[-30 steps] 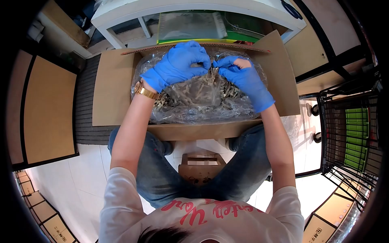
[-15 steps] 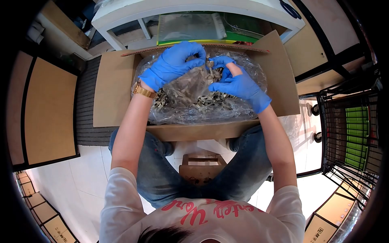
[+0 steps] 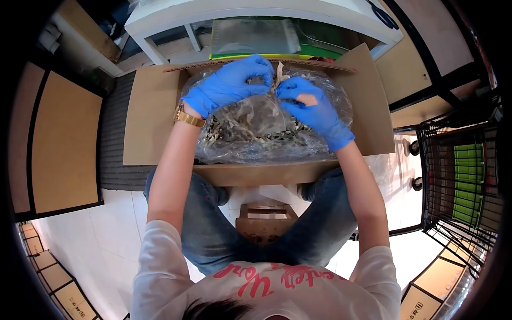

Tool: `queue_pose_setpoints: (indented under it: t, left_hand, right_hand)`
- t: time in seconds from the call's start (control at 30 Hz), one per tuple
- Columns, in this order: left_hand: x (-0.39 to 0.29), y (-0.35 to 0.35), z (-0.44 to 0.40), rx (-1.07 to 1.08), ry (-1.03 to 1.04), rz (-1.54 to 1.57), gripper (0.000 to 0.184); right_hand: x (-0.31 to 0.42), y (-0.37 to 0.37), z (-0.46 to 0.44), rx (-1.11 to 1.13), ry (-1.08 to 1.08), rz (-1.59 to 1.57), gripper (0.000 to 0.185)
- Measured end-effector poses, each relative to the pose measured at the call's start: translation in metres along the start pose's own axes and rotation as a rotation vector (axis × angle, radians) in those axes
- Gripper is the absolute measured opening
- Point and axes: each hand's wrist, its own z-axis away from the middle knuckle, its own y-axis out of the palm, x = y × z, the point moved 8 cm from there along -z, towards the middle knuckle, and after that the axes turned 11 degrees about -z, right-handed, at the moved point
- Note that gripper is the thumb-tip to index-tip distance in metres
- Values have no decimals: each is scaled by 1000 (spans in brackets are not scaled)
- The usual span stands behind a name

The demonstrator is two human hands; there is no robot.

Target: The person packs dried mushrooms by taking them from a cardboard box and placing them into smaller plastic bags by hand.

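An open cardboard box [image 3: 256,173] stands in front of my knees, lined with a clear plastic bag [image 3: 229,154]. Dried, shredded-looking plant pieces [image 3: 277,133] lie in the bag. Over the box, my left hand [image 3: 234,82], in a blue glove, has its fingers bent and pinched near the upper middle. Close beside it, my right hand [image 3: 314,109], also gloved in blue, is closed on a pale dried piece [image 3: 279,74] that sticks up between the hands. The fingertips of my left hand are partly hidden, so what they hold cannot be made out.
A white table [image 3: 261,12] stands beyond the box, with scissors [image 3: 385,17] at its right end. Clear plastic bags [image 3: 256,36] lie beneath it on something green. A black wire cart [image 3: 426,176] is at the right, a small wooden stool [image 3: 264,226] between my legs.
My right hand has drawn its spread fingers together around a dried piece, which now points upward. My left hand stays in nearly the same place.
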Motion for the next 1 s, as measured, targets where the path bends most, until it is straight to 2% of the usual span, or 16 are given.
queue_pose_setpoints:
  t: [0.1,0.23,0.3,0.33,0.37,0.4,0.43,0.57,0.63,0.67,0.73,0.77,0.83,0.87,0.93,1.0]
  left_hand:
    - [-5,-3,-2,-23,33,-62,13]
    - [-7,-12,0,8,-15,-39,12]
    - [-8,-18,2,24,-31,-57,11]
    - [-4,-20,4,17,-90,20,10]
    - [0,-21,6,10,-147,97,9]
    - [-1,-23,6,8,-148,99,9]
    - [-1,-25,6,-1,-159,100,9]
    - [2,-26,5,1,-148,-7,10]
    - [3,-22,5,4,-136,-44,11]
    - [2,-21,5,6,-124,-81,12]
    - [-5,-18,2,19,-107,-109,12]
    - [-9,-15,0,33,-90,-136,12]
    - [-7,-7,-2,-15,-36,-126,11]
    - [-8,-7,-2,-61,22,-116,11]
    - [-9,-9,-3,-65,48,-163,11]
    - [-13,-13,-2,-67,71,-212,11]
  right_hand:
    - [10,14,0,143,5,28,20]
    - [29,-3,-4,95,5,-91,23]
    - [22,-22,-4,-118,194,-384,22]
    - [20,-24,-3,-114,194,-385,22]
    - [14,-33,0,-207,226,-376,22]
    - [8,-41,4,-301,258,-365,23]
    - [7,-45,5,-308,273,-268,31]
    - [-18,-35,3,-440,386,-324,41]
    - [-53,-7,14,-419,695,-783,49]
    - [-56,-6,16,-420,695,-782,49]
    - [-26,-4,-1,-326,418,-764,47]
    - [-20,-3,-2,-322,418,-765,47]
    - [1,-6,-8,-236,286,-415,37]
    - [0,-6,-6,-235,286,-415,37]
    - [18,-4,-8,-116,59,-70,28]
    - [21,-9,-7,-162,65,48,22]
